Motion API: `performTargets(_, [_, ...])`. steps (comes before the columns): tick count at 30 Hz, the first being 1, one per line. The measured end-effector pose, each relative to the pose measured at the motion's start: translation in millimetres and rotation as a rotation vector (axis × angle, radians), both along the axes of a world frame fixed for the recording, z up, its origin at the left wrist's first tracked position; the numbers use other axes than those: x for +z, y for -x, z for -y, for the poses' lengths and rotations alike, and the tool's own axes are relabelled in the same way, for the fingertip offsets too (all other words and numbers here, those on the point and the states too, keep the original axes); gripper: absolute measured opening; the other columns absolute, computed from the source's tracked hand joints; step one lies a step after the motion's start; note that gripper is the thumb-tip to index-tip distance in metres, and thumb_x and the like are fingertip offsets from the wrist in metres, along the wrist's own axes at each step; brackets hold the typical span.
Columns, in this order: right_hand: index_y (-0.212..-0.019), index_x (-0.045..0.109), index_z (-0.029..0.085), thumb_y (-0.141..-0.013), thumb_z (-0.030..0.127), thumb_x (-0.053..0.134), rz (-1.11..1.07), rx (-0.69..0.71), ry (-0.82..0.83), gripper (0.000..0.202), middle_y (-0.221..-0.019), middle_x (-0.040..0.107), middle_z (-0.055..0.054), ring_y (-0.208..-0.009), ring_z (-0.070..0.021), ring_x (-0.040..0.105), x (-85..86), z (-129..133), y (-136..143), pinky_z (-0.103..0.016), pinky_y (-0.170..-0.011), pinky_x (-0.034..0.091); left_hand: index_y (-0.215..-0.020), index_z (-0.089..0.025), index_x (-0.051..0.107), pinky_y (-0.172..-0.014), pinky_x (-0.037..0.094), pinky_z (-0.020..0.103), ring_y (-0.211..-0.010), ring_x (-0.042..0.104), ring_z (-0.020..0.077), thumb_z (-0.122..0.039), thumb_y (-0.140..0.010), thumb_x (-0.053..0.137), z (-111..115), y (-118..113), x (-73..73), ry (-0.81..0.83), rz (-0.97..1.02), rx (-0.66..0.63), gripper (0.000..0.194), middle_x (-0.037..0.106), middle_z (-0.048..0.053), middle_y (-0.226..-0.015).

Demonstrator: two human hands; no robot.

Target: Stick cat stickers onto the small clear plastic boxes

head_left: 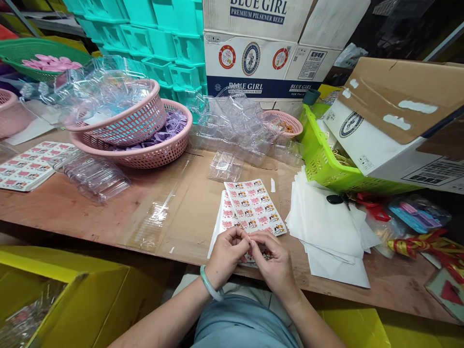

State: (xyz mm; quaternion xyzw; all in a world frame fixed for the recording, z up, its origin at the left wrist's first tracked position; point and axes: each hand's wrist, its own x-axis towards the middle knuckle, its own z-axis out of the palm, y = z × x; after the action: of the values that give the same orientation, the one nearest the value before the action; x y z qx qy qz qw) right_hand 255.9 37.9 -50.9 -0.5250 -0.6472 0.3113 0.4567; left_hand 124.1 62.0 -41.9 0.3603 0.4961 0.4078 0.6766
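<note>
The person's left hand (230,247) and right hand (274,261) meet with bent fingers, tip to tip, but it is too small to tell what, if anything, they pinch. Sheets of cat stickers (255,207) lie on the table (50,207), under and just past the hands, with white papers (322,222) to the right.

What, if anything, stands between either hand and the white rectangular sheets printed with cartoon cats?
Nothing visible: the left hand and right hand are right over the near part of the cat-printed white sheets. A clear plastic box lies beyond, out of the way.
</note>
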Motion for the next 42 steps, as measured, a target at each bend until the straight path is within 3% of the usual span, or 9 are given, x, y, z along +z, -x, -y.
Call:
performTargets(11, [-0.088,0.068,0.021,-0.086,0.015,0.055,0.040,-0.006,-0.022,0.015,-0.089,0.068,-0.006,-0.084,-0.0190,0.064,0.9,0,1,-0.032,-0.076,0.054,-0.065,-0.016,0.053,-0.043,0.042,0.018,-0.045,0.047,0.0067,-0.030,-0.064,0.068,2,-1,-3.4,0.030,0.006,-0.008,0.020,0.052,-0.004,-0.056])
performTargets(18, [-0.076,0.067,0.020,-0.085,0.025,0.059,-0.112,-0.067,0.148,0.013,-0.077,0.068,-0.003,-0.075,-0.0180,0.063,2.5,-3,3,-0.029,-0.071,0.051,-0.063,-0.017,0.049,-0.041,0.040,0.018,-0.043,0.044,0.0066,-0.029,-0.067,0.064,4,-1,-5.0,-0.011,-0.030,-0.018,0.020,0.047,-0.006,-0.053])
performTargets(27, [-0.071,0.066,0.017,-0.074,0.036,0.072,-0.554,-0.217,0.349,0.020,-0.068,0.064,0.000,-0.065,-0.0134,0.058,-2.6,-10,-3,-0.024,-0.063,0.050,-0.065,-0.018,0.049,-0.041,0.037,0.018,-0.041,0.044,0.0068,-0.026,-0.063,0.064,8,9,-3.1,0.048,-0.010,-0.010,0.017,0.048,-0.006,-0.052])
performTargets(31, [-0.071,0.064,0.018,-0.064,0.030,0.079,-0.995,-0.417,0.432,0.020,-0.072,0.066,0.002,-0.068,-0.0128,0.062,0.6,-24,-23,-0.025,-0.067,0.054,-0.066,-0.018,0.049,-0.043,0.037,0.018,-0.041,0.046,0.0073,-0.027,-0.066,0.061,9,29,-1.4,0.092,-0.056,-0.118,0.015,0.049,-0.006,-0.051])
performTargets(34, [-0.073,0.063,0.018,-0.063,0.026,0.078,-1.136,-0.461,0.443,0.019,-0.076,0.068,0.001,-0.073,-0.0128,0.064,5.0,-31,-37,-0.027,-0.073,0.056,-0.072,-0.018,0.053,-0.044,0.038,0.020,-0.045,0.045,0.0088,-0.029,-0.070,0.063,16,50,1.4,0.051,-0.173,-0.144,0.015,0.048,-0.005,-0.054])
performTargets(36, [-0.075,0.063,0.018,-0.069,0.029,0.075,-1.063,-0.494,0.356,0.018,-0.079,0.069,0.000,-0.076,-0.0141,0.066,9.1,-30,-38,-0.031,-0.077,0.056,-0.082,-0.019,0.057,-0.051,0.043,0.022,-0.055,0.049,0.0108,-0.030,-0.073,0.065,22,58,7.8,-0.094,-0.315,0.003,0.017,0.053,-0.002,-0.066])
performTargets(38, [-0.081,0.063,0.019,-0.078,0.030,0.068,-0.779,-0.498,0.168,0.013,-0.085,0.070,-0.002,-0.083,-0.0173,0.066,13.7,-25,-31,-0.037,-0.083,0.055,-0.091,-0.020,0.062,-0.064,0.047,0.023,-0.074,0.056,0.0141,-0.031,-0.076,0.067,27,56,17.9,-0.246,-0.368,0.092,0.019,0.060,0.003,-0.086])
performTargets(40, [-0.089,0.064,0.020,-0.083,0.024,0.062,-0.355,-0.381,-0.085,0.008,-0.096,0.070,-0.005,-0.094,-0.0206,0.065,17.9,-19,-17,-0.043,-0.091,0.052,-0.098,-0.021,0.065,-0.079,0.048,0.026,-0.094,0.057,0.0186,-0.034,-0.078,0.067,27,45,28.0,-0.266,-0.218,0.008,0.023,0.063,0.006,-0.103])
performTargets(42, [-0.098,0.065,0.022,-0.083,0.013,0.060,0.028,-0.164,-0.305,0.018,-0.103,0.069,-0.006,-0.102,-0.0219,0.063,20.5,-14,-3,-0.047,-0.098,0.047,-0.102,-0.021,0.067,-0.086,0.047,0.029,-0.101,0.057,0.0209,-0.038,-0.081,0.065,20,30,33.6,-0.167,0.056,-0.086,0.027,0.064,0.007,-0.107])
